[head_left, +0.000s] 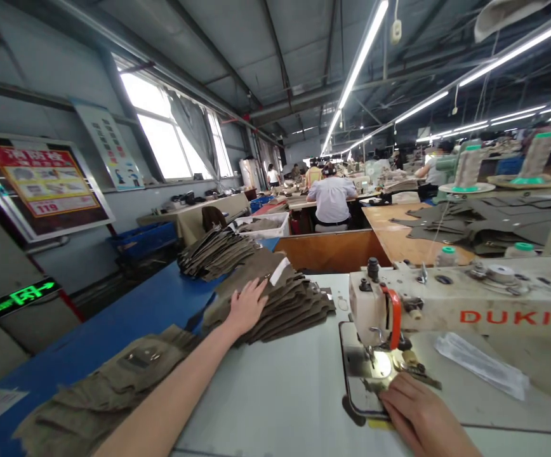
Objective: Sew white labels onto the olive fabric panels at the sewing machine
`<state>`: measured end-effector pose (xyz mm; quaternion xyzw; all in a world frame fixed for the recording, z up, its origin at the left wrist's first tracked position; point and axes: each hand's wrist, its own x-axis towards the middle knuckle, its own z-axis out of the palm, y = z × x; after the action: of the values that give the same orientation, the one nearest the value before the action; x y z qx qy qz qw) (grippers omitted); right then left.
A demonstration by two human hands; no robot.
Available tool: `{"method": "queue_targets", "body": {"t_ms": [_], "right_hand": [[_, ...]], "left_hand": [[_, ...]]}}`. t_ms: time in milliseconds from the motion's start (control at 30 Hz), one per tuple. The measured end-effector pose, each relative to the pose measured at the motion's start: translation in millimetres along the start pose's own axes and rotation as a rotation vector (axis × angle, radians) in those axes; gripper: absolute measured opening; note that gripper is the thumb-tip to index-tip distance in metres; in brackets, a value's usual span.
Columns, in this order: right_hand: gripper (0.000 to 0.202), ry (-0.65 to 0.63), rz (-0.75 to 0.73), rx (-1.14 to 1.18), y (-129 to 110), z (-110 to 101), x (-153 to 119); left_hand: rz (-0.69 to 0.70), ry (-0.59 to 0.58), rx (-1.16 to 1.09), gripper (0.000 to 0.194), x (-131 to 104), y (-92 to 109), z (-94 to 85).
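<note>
My left hand (247, 307) lies with its fingers spread on a stack of cut olive fabric pieces (294, 309), left of the sewing machine (447, 311). Near those fingertips, a white slip (280, 271) sits on the stack. My right hand (416, 403) is at the front of the machine's metal needle plate (354, 368), just below the lit needle area. Its fingers are bent and pressed together. A small dark olive scrap shows by the fingertips, but what they pinch is mostly hidden.
More olive fabric pieces lie folded on the blue table (127, 324) at left and in a fanned pile (218, 252) behind. A clear plastic packet (482, 365) lies under the machine arm. Thread cones (468, 166) stand at right. A person in a pale shirt (331, 200) sits ahead.
</note>
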<state>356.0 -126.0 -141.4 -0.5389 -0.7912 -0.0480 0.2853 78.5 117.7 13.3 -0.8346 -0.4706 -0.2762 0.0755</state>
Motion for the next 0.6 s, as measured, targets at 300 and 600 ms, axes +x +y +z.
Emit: {"method": "queue_targets", "body": {"t_ms": [300, 600], "right_hand": [[0.018, 0.014, -0.059, -0.024, 6, 1, 1], [0.018, 0.162, -0.108, -0.028, 9, -1, -3]], "left_hand": [[-0.016, -0.123, 0.027, 0.031, -40, -38, -1.5], [-0.312, -0.256, 0.073, 0.059, -119, -139, -102.0]]}}
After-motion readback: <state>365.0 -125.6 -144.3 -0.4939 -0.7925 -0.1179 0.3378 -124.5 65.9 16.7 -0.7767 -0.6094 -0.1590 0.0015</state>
